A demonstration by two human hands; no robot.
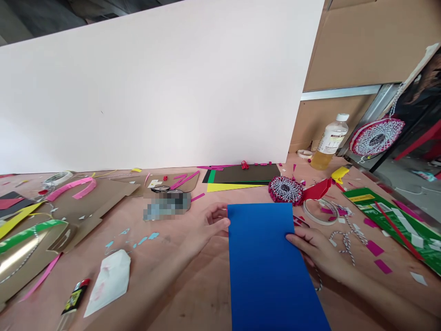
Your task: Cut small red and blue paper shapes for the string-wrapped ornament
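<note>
A long blue paper sheet (267, 266) lies flat on the brown table (193, 294) in front of me. My left hand (208, 225) rests at the sheet's upper left edge, fingers curled against the edge. My right hand (315, 250) presses on the right edge, fingers laid over the paper. A red-and-white twine spool (285, 189) and a roll of tape (320, 210) lie just beyond the sheet's far right corner.
A white board (155, 92) stands along the back. Black, green and yellow sheets (241, 177), a glue bottle (330, 142), cardboard pieces (89, 202), pink strips, a lighter (74, 299), a white scrap (110, 280) and green packaging (396, 220) litter the table.
</note>
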